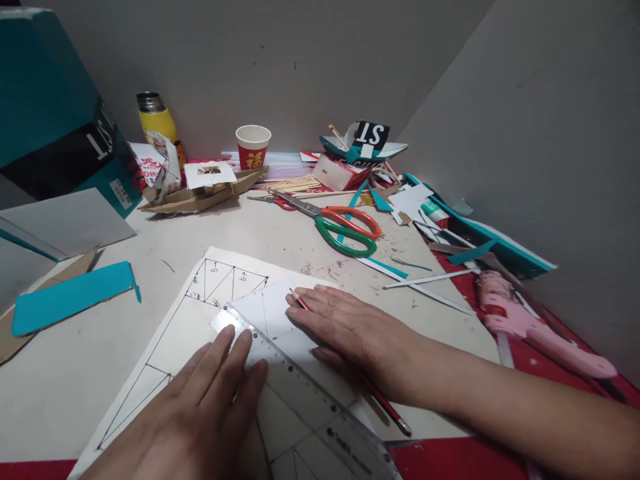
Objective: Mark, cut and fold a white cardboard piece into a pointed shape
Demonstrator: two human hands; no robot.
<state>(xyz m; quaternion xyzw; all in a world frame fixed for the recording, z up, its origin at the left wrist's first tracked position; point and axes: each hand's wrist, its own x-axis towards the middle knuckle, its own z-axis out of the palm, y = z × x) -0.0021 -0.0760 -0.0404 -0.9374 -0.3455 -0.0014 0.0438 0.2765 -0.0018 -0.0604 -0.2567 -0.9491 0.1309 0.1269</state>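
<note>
A clear ruler (pixel 310 383) lies diagonally over white paper (pixel 173 333) marked with dark lines, triangles and small numbers. On the ruler's upper left end rest the fingertips of my left hand (pixel 200 400), its fingers spread. My right hand (pixel 350 327) lies flat on the sheet to the right of the ruler, palm down. A red and black pencil (pixel 383 400) is held under it, the sharp tip showing by the fingertips and the blunt end past the wrist side.
Scissors (pixel 345 230) with orange and green handles lie beyond the paper. A pink glue gun (pixel 540 333) and cut strips are at the right. Cardboard boats (pixel 200 200), a paper cup (pixel 253 148) and a yellow bottle (pixel 157 123) stand behind; a teal piece (pixel 73 298) lies left.
</note>
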